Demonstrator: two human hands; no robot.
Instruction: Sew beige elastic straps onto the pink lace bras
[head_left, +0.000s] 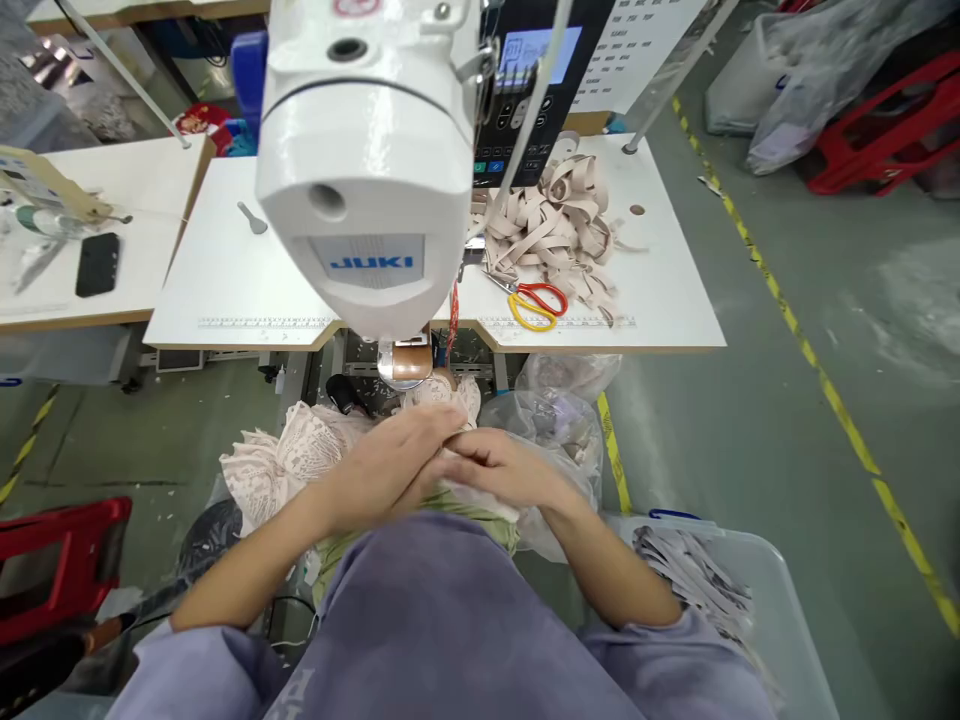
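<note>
Pale pink lace fabric [454, 396] lies bunched just in front of the sewing machine [367, 180], and more of the lace [289, 455] spreads out to the left. My left hand [394, 455] reaches over the fabric, its fingers pressed together and pointing right. Close against it, my right hand [514, 468] has bent fingers closed on the pale cloth near my lap. The fingertips meet and overlap, so the exact grip is partly hidden. Below both hands, green cloth [480, 512] rests on my lap.
On the white table [217, 270] lie scissors [536, 303] with red and yellow handles beside a heap of beige strips [559, 215]. Plastic bags [555, 420] hang below the table edge. A clear bin [787, 610] with grey strips stands at right, a red stool [64, 560] at left.
</note>
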